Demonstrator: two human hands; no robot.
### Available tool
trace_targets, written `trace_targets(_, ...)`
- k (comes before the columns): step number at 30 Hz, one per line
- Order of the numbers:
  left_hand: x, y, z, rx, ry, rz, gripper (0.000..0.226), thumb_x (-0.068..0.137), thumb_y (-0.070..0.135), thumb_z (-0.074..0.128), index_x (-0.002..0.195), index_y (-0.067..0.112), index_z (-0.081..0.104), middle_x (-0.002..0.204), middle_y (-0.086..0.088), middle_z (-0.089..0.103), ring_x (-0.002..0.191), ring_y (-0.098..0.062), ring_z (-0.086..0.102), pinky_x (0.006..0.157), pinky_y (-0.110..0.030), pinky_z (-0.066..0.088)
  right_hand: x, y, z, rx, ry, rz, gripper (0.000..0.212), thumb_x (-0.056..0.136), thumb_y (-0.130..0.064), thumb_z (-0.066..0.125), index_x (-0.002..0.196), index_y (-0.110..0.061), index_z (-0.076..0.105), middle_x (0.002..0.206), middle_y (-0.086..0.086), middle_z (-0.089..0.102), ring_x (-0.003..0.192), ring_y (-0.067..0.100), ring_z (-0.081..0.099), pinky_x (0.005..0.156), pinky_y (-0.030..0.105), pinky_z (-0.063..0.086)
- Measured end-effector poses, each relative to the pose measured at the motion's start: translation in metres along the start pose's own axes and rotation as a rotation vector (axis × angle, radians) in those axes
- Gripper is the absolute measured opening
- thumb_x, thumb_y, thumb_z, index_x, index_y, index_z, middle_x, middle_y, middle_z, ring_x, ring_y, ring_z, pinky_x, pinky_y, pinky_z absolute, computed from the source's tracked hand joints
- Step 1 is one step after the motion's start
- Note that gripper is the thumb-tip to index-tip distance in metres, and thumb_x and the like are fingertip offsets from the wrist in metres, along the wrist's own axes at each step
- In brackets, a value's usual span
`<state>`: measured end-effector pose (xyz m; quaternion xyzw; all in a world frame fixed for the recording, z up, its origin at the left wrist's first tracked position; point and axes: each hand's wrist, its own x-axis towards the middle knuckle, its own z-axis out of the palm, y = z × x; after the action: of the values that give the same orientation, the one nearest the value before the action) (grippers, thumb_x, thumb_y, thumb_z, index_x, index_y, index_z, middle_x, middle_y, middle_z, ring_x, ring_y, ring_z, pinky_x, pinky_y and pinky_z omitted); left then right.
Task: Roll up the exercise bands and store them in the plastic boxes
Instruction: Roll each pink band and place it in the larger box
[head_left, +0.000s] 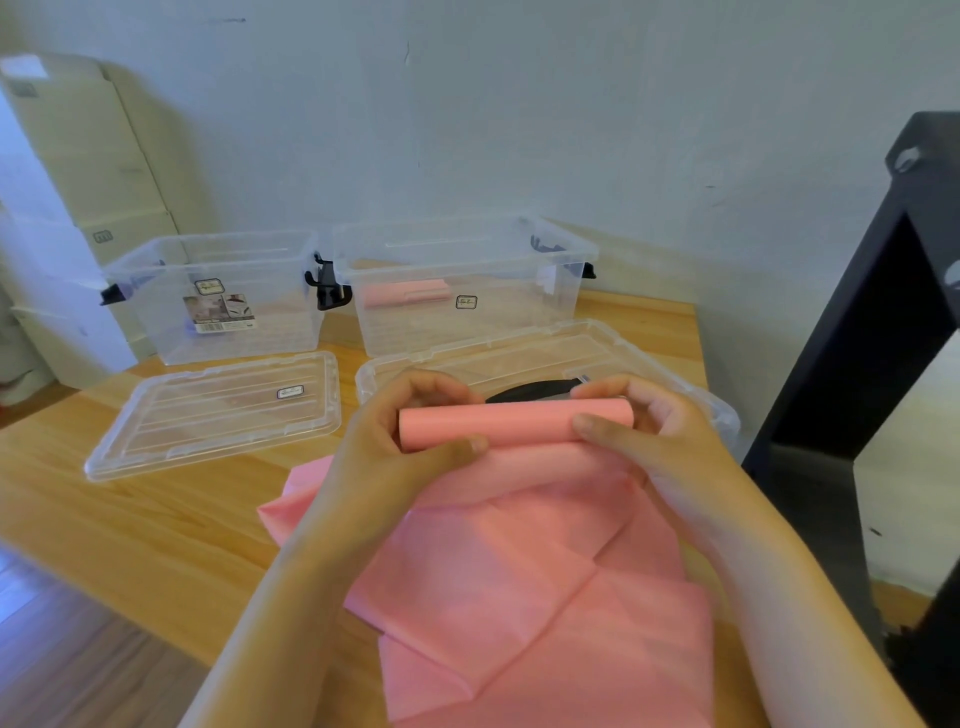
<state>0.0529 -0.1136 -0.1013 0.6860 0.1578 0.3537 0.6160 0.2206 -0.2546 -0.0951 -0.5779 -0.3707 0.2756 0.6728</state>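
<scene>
A pink exercise band lies across the wooden table, its far end wound into a tight roll. My left hand grips the roll's left end, fingers curled over it and thumb underneath. My right hand grips the right end the same way. The roll is held above the table in front of two clear plastic boxes. The right box holds a rolled pink band. The left box shows only a paper label inside.
Two clear lids lie flat before the boxes, the left lid and the right lid, with a black band on the right one. A black frame stands at the right. Cardboard cartons are stacked at the far left.
</scene>
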Motion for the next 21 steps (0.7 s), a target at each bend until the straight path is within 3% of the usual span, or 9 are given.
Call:
trace_targets(3,0.000,-0.002,0.002,-0.047,0.003,-0.082,0.039,0.062,0.016,0.087,0.095,0.024,0.068,0.092,0.009,0.070,0.086,-0.011,0.065,0.070,-0.022,0.052,-0.001,-0.002,0.005,0.016,0.041,-0.045,0.034,0.059,-0.019,0.079,0.091,-0.021,0.066,0.078,-0.010,0.068,0.071,0.007,0.061,0.056,0.016,0.047)
trace_targets(7,0.002,-0.004,0.007,-0.053,0.067,-0.042,0.031,0.062,0.017,0.086,0.085,0.026,0.068,0.081,0.009,0.064,0.075,-0.009,0.060,0.065,-0.018,0.048,0.002,0.002,0.011,0.132,0.201,-0.030,0.051,0.059,-0.019,0.078,0.104,-0.023,0.053,0.087,-0.005,0.071,0.075,0.010,0.065,0.057,0.025,0.052)
trace_targets(10,0.004,-0.007,0.008,-0.062,0.105,-0.036,0.022,0.063,0.023,0.079,0.079,0.033,0.069,0.082,0.010,0.064,0.077,-0.010,0.061,0.068,-0.023,0.049,0.004,0.003,0.015,0.128,0.286,-0.043,0.038,0.073,-0.005,0.075,0.101,-0.018,0.051,0.097,0.004,0.069,0.083,0.016,0.065,0.064,0.036,0.056)
trace_targets(14,0.003,-0.008,0.009,-0.096,0.109,-0.055,0.030,0.052,0.039,0.080,0.080,0.034,0.070,0.085,0.008,0.066,0.080,-0.015,0.062,0.073,-0.030,0.049,0.001,0.003,0.015,0.078,0.283,-0.102,0.024,0.077,-0.002,0.072,0.093,-0.014,0.059,0.083,0.001,0.071,0.078,0.015,0.067,0.064,0.038,0.058)
trace_targets(21,0.003,-0.006,0.006,-0.169,0.133,-0.118,0.037,0.047,0.038,0.083,0.081,0.032,0.070,0.095,-0.001,0.066,0.084,-0.019,0.064,0.076,-0.033,0.051,0.000,-0.001,0.017,0.106,0.271,-0.157,0.025,0.078,0.008,0.068,0.088,-0.015,0.067,0.072,-0.002,0.071,0.067,0.007,0.067,0.051,0.018,0.051)
